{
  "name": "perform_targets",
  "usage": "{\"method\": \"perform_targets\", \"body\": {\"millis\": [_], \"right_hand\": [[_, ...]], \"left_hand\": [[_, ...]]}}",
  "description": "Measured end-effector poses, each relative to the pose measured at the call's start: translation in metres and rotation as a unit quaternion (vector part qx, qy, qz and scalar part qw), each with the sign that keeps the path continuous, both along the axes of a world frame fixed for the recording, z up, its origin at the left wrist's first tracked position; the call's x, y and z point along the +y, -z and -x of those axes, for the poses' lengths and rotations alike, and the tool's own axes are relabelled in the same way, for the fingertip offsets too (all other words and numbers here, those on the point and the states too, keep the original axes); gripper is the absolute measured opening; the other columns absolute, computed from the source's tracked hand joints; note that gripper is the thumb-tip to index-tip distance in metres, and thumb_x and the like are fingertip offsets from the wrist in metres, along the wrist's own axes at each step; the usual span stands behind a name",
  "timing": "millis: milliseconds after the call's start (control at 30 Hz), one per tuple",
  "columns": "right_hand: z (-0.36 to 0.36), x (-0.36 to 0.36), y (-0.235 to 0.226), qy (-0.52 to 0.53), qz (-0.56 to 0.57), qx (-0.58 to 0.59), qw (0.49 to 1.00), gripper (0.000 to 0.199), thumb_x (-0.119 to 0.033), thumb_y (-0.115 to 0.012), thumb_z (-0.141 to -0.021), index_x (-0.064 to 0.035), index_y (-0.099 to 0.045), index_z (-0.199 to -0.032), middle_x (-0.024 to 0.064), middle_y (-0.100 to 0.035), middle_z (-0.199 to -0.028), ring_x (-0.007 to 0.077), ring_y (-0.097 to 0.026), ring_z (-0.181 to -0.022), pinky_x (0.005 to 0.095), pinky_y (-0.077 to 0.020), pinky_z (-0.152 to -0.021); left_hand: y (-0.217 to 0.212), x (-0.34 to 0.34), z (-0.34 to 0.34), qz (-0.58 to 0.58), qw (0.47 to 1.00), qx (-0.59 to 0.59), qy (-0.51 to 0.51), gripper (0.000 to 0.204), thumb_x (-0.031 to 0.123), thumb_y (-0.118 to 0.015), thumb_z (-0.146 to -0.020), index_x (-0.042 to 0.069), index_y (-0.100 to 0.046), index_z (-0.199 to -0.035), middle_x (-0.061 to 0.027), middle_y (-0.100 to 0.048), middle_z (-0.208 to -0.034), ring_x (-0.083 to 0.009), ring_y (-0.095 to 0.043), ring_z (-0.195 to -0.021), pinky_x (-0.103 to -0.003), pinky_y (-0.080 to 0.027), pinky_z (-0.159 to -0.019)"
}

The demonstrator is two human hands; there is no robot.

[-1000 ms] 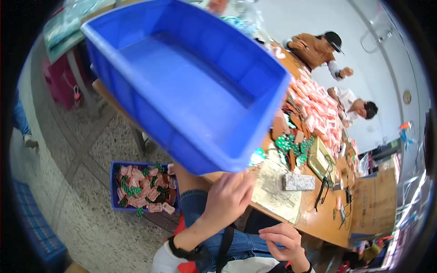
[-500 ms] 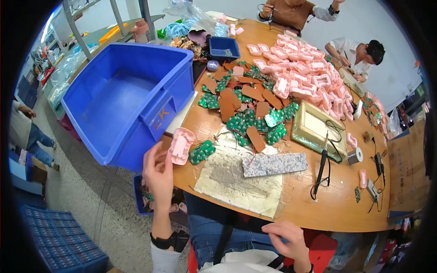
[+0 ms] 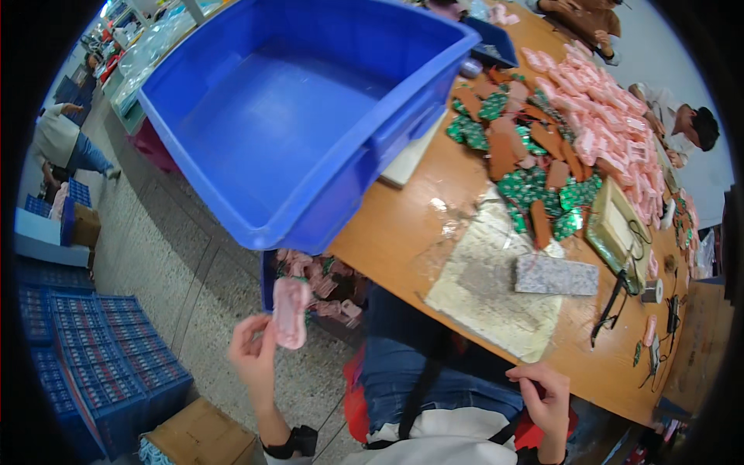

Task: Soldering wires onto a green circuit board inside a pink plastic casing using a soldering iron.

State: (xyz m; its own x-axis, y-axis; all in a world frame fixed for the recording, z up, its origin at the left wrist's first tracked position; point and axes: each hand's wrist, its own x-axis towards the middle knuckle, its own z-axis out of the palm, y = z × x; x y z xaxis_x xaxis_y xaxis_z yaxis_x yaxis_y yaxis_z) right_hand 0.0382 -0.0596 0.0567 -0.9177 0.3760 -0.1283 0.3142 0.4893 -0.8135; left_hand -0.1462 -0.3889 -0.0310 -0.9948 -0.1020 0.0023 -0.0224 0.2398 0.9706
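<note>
My left hand (image 3: pixel 254 349) is closed on one end of a pink plastic shell (image 3: pixel 291 316), pinched between thumb and fingers. It holds the shell off the table's left edge. Behind the shell, under the table, a bin of pink and green parts (image 3: pixel 329 287) partly shows. My right hand (image 3: pixel 545 394) hovers by the table's front edge with its fingers curled in and nothing visible in them. Beyond it lie a stained white sheet (image 3: pixel 480 287) and a speckled grey block (image 3: pixel 556 276) on the wooden table.
A large blue tub (image 3: pixel 271 124) overhangs the table's left side. Green circuit boards (image 3: pixel 535 190), brown pieces and a heap of pink shells (image 3: pixel 604 116) cover the far side. A soldering iron (image 3: pixel 610 308) lies at right. Two people work opposite. Blue crates (image 3: pixel 116 349) and a cardboard box (image 3: pixel 203 434) stand left.
My left hand has carried the pink shell off the tabletop to above the floor bin. The view has swung left. Green boards beside the shell earlier no longer show there.
</note>
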Motion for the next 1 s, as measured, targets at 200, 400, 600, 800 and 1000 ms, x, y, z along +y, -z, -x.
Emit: {"method": "perform_targets", "body": {"millis": [200, 400, 600, 800, 1000], "right_hand": [[0.024, -0.030, 0.012, 0.002, -0.002, -0.039, 0.999, 0.014, 0.005, -0.055, -0.071, 0.0006, -0.063, -0.082, 0.0114, -0.064, -0.079, 0.0221, -0.061, -0.072, 0.0293, -0.0462, -0.067], [0.043, -0.052, 0.014, -0.030, -0.087, -0.095, 0.991, 0.015, 0.007, -0.051, -0.074, 0.0022, -0.061, -0.084, 0.0124, -0.063, -0.081, 0.0190, -0.059, -0.070, 0.0258, -0.0448, -0.064], [0.041, -0.070, 0.014, 0.080, -0.119, -0.149, 0.978, 0.014, 0.005, -0.051, -0.075, 0.0022, -0.060, -0.085, 0.0120, -0.062, -0.082, 0.0193, -0.059, -0.070, 0.0254, -0.0443, -0.063], [0.015, -0.065, 0.018, 0.089, -0.126, -0.176, 0.972, 0.015, 0.001, -0.056, -0.076, -0.0006, -0.061, -0.090, 0.0135, -0.062, -0.085, 0.0276, -0.061, -0.079, 0.0316, -0.0468, -0.071], [-0.007, -0.039, 0.012, 0.117, -0.101, -0.125, 0.980, 0.017, -0.005, -0.058, -0.079, -0.0024, -0.060, -0.096, 0.0123, -0.062, -0.087, 0.0264, -0.060, -0.080, 0.0307, -0.0472, -0.071]], "left_hand": [[0.102, -0.115, -0.008, 0.141, 0.982, -0.121, -0.026, 0.012, -0.001, -0.056, -0.079, 0.000, -0.056, -0.091, -0.0066, -0.061, -0.081, -0.0119, -0.058, -0.074, -0.023, -0.047, -0.062], [0.312, -0.184, 0.012, 0.333, 0.934, -0.127, 0.001, 0.010, 0.002, -0.057, -0.074, 0.000, -0.057, -0.083, -0.0131, -0.061, -0.071, -0.0222, -0.061, -0.066, -0.031, -0.047, -0.060], [0.432, -0.165, 0.072, 0.330, 0.929, -0.162, -0.051, 0.007, 0.008, -0.057, -0.073, 0.002, -0.056, -0.076, -0.0141, -0.061, -0.070, -0.0264, -0.061, -0.067, -0.036, -0.046, -0.061], [0.501, -0.188, 0.076, 0.283, 0.936, -0.207, -0.019, 0.027, 0.021, -0.062, -0.077, -0.002, -0.058, -0.092, -0.0154, -0.063, -0.081, -0.0270, -0.058, -0.071, -0.035, -0.044, -0.066], [0.320, -0.101, 0.063, 0.045, 0.853, -0.343, 0.390, 0.033, 0.024, -0.063, -0.080, 0.000, -0.057, -0.101, -0.0090, -0.063, -0.079, -0.0134, -0.057, -0.063, -0.027, -0.045, -0.055]]}}
